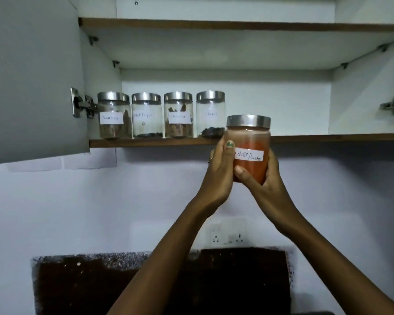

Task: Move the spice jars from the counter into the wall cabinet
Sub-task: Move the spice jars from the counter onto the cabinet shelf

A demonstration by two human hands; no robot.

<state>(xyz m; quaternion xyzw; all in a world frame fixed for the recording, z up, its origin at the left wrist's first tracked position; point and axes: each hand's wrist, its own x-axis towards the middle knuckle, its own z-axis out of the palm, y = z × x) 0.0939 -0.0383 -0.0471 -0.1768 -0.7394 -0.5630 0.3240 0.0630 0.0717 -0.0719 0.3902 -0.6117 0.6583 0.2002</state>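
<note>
Hands (two) [221, 171] [263, 178] hold one chilli jar [251, 146]; four jars [162, 114] shelved.

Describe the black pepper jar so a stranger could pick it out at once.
Look in the open wall cabinet, on its lower shelf, where four steel-lidded glass jars stand in a row. The black pepper jar is second from the left. Unlike its brown-filled neighbours on either side, it is almost empty, with only a thin dark layer at the bottom.

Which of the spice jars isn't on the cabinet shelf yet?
The chilli powder jar, full of orange-red powder. Both hands hold it just below the shelf edge; the four other jars stand in a row on it.
</note>
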